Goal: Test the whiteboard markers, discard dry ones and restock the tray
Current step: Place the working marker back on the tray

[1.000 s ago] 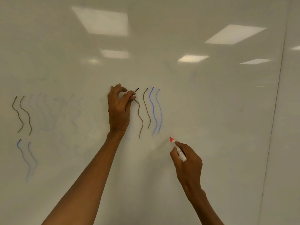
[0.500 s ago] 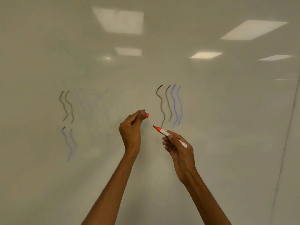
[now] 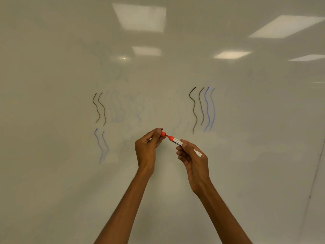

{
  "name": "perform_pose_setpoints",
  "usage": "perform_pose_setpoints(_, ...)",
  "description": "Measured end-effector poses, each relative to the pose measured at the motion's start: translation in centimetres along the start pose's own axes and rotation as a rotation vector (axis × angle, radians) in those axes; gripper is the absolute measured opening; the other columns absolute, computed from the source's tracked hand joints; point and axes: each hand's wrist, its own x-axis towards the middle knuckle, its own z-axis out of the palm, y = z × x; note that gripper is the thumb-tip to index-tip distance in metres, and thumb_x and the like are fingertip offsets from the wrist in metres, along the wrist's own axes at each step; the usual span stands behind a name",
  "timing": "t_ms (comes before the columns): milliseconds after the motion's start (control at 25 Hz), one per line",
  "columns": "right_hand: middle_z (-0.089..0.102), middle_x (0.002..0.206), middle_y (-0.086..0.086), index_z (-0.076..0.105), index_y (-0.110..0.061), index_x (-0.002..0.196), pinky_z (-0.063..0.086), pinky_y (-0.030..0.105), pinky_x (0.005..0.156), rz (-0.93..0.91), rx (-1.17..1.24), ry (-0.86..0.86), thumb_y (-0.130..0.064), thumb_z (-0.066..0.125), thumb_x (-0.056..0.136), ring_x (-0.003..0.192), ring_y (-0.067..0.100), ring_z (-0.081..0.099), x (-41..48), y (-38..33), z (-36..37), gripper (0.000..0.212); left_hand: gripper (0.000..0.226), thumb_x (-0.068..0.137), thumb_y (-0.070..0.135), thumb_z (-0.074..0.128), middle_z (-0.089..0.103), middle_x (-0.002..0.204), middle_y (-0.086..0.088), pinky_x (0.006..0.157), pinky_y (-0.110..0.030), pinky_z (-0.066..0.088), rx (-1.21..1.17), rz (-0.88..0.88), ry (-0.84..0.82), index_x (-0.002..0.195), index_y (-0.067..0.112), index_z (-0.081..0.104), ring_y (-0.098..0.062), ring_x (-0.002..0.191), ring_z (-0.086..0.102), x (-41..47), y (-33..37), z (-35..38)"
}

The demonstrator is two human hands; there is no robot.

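Observation:
A white marker with a red nib section (image 3: 177,142) points up and left, gripped in my right hand (image 3: 192,158). My left hand (image 3: 149,147) pinches the red cap (image 3: 163,134) between thumb and fingertips. The cap's mouth meets the marker's tip in front of the whiteboard (image 3: 246,155). On the board are black and blue wavy test strokes (image 3: 202,109) to the upper right of my hands, and more black strokes (image 3: 99,108) and blue strokes (image 3: 101,145) to the left. No red stroke shows on the board.
Faint smeared blue marks (image 3: 126,108) lie between the stroke groups. The board's right edge (image 3: 314,175) runs down at the far right. Ceiling lights reflect in the upper board. No tray or bin is in view.
My right hand drew the marker away from the board. My left hand came down off the board with the red cap, and cap and marker tip have come together.

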Motion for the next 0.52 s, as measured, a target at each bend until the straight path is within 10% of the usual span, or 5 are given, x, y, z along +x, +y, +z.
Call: perform_pose_setpoints(520, 0.072, 0.105, 0.023, 0.069, -0.003, 0.117, 0.059, 0.030, 0.084, 0.105, -0.028, -0.075, -0.014, 0.061, 0.095, 0.096, 0.031, 0.071, -5.3, 4.1, 4.0, 0.026, 0.025, 0.094, 0.016, 0.066, 0.077, 0.105, -0.007, 0.091, -0.026, 0.057, -0.029, -0.085, -0.141, 0.115, 0.006, 0.072, -0.017, 0.100, 0.073, -2.7, 0.2, -8.1)
